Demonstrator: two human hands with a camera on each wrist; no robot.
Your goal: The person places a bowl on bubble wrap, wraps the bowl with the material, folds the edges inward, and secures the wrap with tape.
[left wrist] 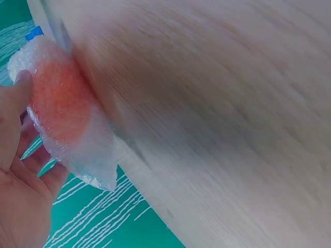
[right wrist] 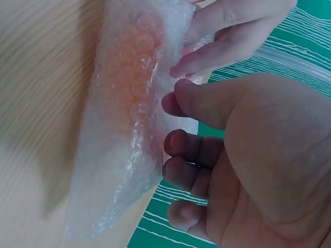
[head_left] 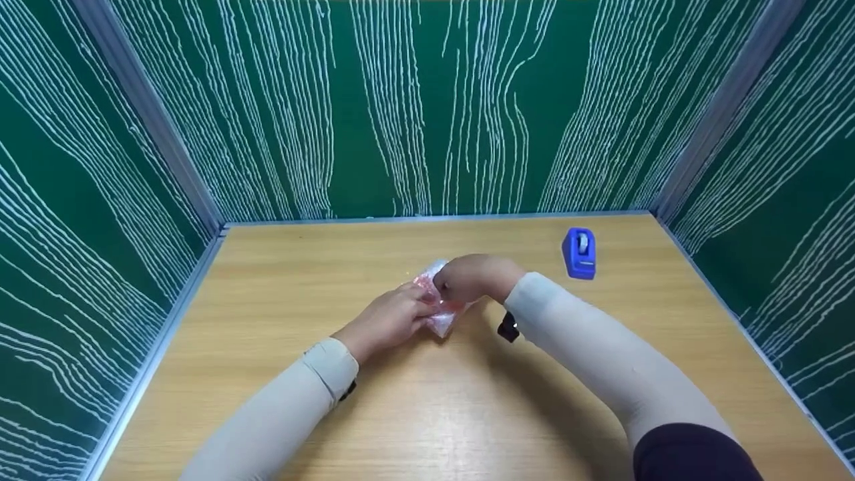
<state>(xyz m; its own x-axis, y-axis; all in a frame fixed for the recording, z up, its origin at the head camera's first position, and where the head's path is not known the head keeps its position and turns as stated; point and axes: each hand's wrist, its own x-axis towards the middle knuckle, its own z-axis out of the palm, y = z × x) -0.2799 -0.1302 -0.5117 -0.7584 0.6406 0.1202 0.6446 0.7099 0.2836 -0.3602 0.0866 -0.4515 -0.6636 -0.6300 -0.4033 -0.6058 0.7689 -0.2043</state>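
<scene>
A bubble-wrapped packet (head_left: 441,325) lies near the middle of the table. Through the clear wrap an orange-red item (left wrist: 59,101) shows; its kind cannot be made out. My left hand (head_left: 393,318) holds the packet from the left, with the thumb over its face and the fingers along its side in the left wrist view. My right hand (head_left: 477,277) is at the packet's right side. In the right wrist view its thumb and forefinger pinch together at the edge of the bubble wrap (right wrist: 124,103), the other fingers curled beside it. The film between those fingertips is hidden.
A blue tape dispenser (head_left: 580,254) with a roll in it stands at the back right of the wooden table (head_left: 300,267). Green panels (head_left: 461,120) with white wavy lines enclose the back and sides, framed by grey metal posts (head_left: 143,100).
</scene>
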